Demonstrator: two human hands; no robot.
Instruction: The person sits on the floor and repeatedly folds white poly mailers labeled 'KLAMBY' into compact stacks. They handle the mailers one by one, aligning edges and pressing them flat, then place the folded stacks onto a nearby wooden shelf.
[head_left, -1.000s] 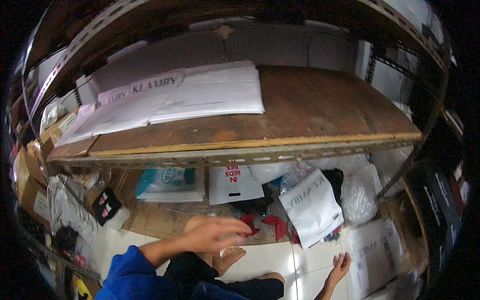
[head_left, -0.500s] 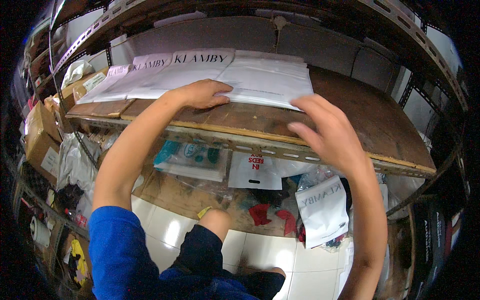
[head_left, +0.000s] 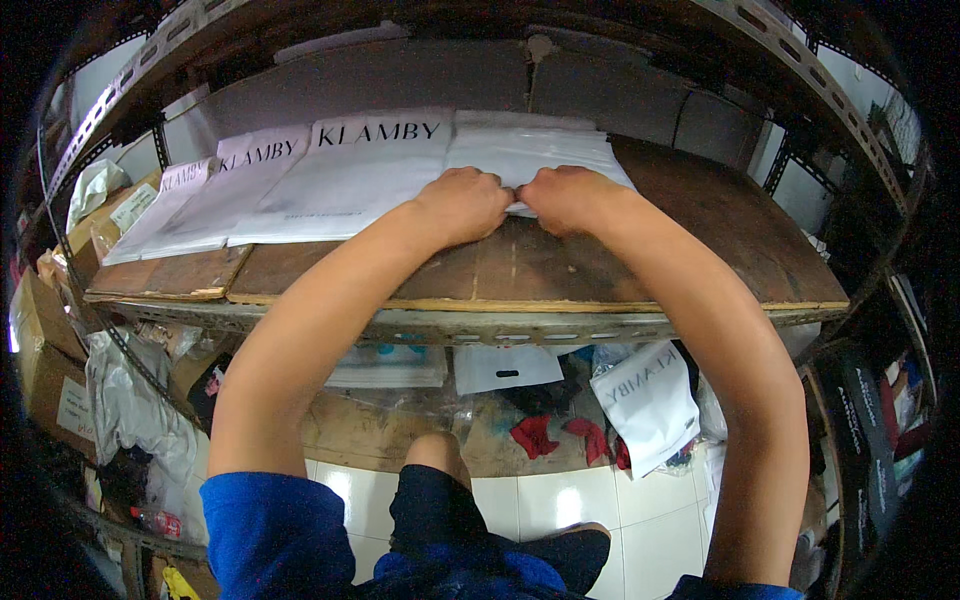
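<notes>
Flat white plastic mailing bags (head_left: 372, 175) with dark lettering lie in overlapping stacks along the wooden shelf board (head_left: 690, 265). The rightmost white plastic bag (head_left: 545, 146) shows no lettering on its upper face. At its near edge my left hand (head_left: 465, 207) is closed, knuckles up, pinching the plastic. Right beside it, almost touching, my right hand (head_left: 570, 200) is closed on the same edge. My fingers hide the gripped part, so how many layers they hold cannot be seen.
A metal shelf beam (head_left: 800, 50) crosses above and behind the board. Below it hang or lie a white bag (head_left: 650, 405), red cloth scraps (head_left: 535, 436) and packs of plastic bags (head_left: 388, 367). Cardboard boxes (head_left: 50, 375) stand at the left.
My right hand has moved left from the bag's right corner, and my left hand has shifted right. Both, open before, are now closed together at the bag's near edge. The view has tilted slightly.
</notes>
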